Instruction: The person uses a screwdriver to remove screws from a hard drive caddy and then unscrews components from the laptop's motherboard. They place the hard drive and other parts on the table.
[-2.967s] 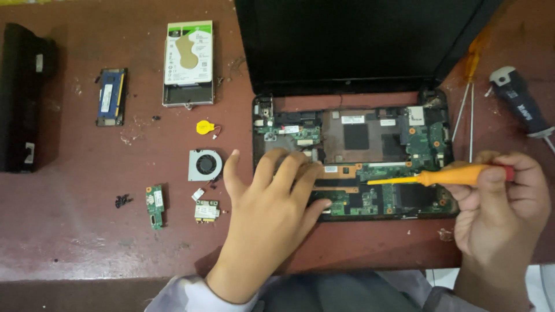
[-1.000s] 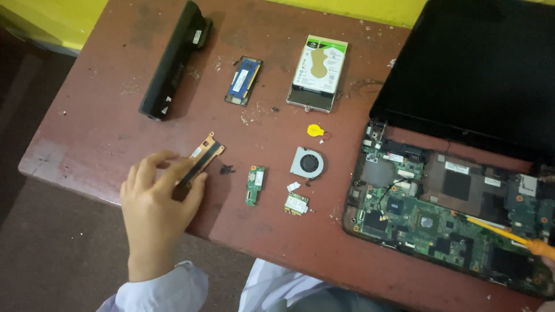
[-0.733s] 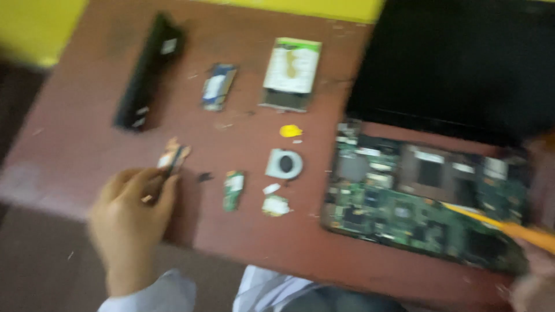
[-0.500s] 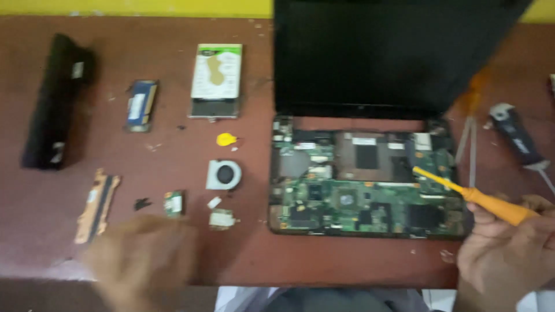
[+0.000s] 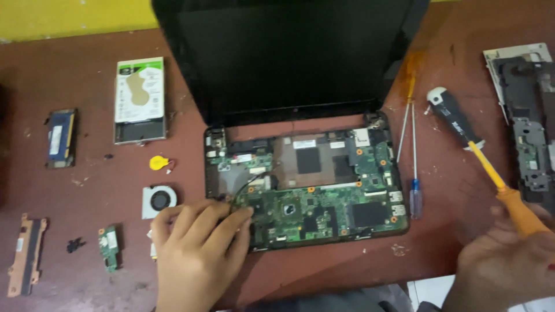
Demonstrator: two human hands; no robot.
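The left hand (image 5: 196, 254) reaches in from the near edge, palm down, fingers together and slightly curled, fingertips pointing far and right. The right hand (image 5: 506, 263) sits at the near right corner, closed in a fist with the thumb on top, wrist cut off by the edge.

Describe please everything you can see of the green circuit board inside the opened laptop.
The green circuit board lies flat in the black laptop base, below the upright dark screen. It carries black chips, small metal parts, white labels and orange-ringed screw holes. A brownish plate with a dark square chip sits at its upper middle. The left hand rests its fingers on its front left corner, by a black cable.
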